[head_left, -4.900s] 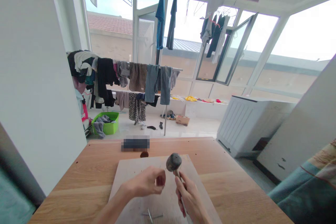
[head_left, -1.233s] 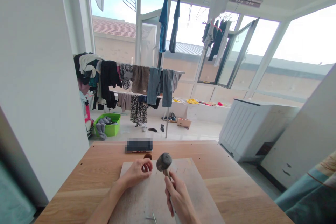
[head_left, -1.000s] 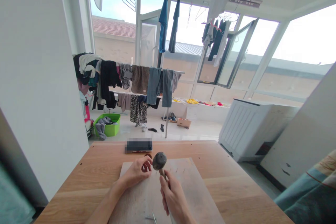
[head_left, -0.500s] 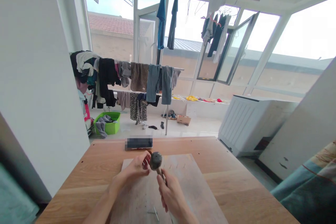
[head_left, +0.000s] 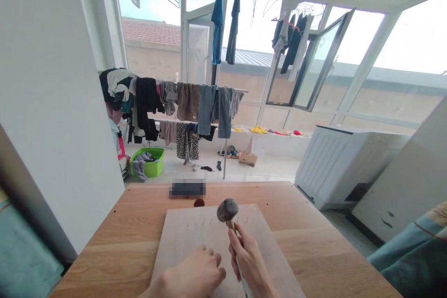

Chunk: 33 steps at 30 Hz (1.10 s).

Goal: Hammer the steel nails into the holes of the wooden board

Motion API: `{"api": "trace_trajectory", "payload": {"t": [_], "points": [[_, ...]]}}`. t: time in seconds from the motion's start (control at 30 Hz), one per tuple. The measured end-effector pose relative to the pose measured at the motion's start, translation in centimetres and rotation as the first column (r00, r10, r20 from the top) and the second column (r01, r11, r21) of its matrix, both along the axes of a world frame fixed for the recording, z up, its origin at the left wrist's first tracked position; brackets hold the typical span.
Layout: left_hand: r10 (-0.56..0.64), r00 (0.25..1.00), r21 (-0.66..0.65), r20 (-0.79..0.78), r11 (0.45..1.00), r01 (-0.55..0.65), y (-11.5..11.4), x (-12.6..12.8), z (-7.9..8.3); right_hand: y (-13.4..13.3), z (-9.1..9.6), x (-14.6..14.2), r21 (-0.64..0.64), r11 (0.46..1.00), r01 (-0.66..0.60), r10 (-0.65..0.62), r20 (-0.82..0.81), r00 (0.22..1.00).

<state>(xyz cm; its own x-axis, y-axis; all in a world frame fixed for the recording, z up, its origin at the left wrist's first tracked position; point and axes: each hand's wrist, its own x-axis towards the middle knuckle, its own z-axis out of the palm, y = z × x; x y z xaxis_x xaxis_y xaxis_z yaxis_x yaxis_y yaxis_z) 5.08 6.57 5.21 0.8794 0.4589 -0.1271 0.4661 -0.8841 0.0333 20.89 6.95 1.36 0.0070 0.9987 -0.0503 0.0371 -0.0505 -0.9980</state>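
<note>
My right hand (head_left: 250, 264) is wrapped round the handle of a hammer with a round dark head (head_left: 226, 210), held upright above a pale wooden board (head_left: 195, 233) on the wooden table (head_left: 139, 216). Several small nails stand in the board near its far edge. My left hand (head_left: 195, 274) rests low on the near part of the board, back up, fingers curled under; I cannot see anything in it.
A small dark round cap (head_left: 199, 203) and a blurred dark object (head_left: 187, 188) lie on the table beyond the board. A white wall (head_left: 52, 102) stands at the left, a white appliance (head_left: 335, 163) at the right. Behind are a laundry rack (head_left: 195, 107) and a green basin (head_left: 148, 162).
My left hand has left the far part of the board and come back to the near edge. The hammer head has swung a little to the right.
</note>
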Motion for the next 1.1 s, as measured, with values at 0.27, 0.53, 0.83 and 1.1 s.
{"api": "trace_trajectory", "payload": {"t": [0.27,0.53,0.83,1.1], "points": [[0.151,0.974,-0.265,0.169,0.959,-0.102,2.5,-2.6,0.7,0.1,-0.1,-0.4,-0.009,1.000,-0.007,0.007,-0.024,1.000],[-0.067,0.992,0.039,0.106,0.997,0.063,1.0,-0.7,-1.6,0.4,-0.1,-0.6,-0.010,1.000,0.002,-0.002,-0.043,0.999],[0.056,0.990,-0.100,0.129,0.994,-0.043,1.9,-1.8,-1.9,0.6,-0.5,-0.9,0.000,1.000,0.027,-0.027,-0.056,0.998],[-0.053,0.993,0.110,0.110,0.993,0.041,1.8,-0.5,-4.3,1.5,-0.1,-2.4,0.032,0.999,0.017,-0.014,-0.087,0.996]]}}
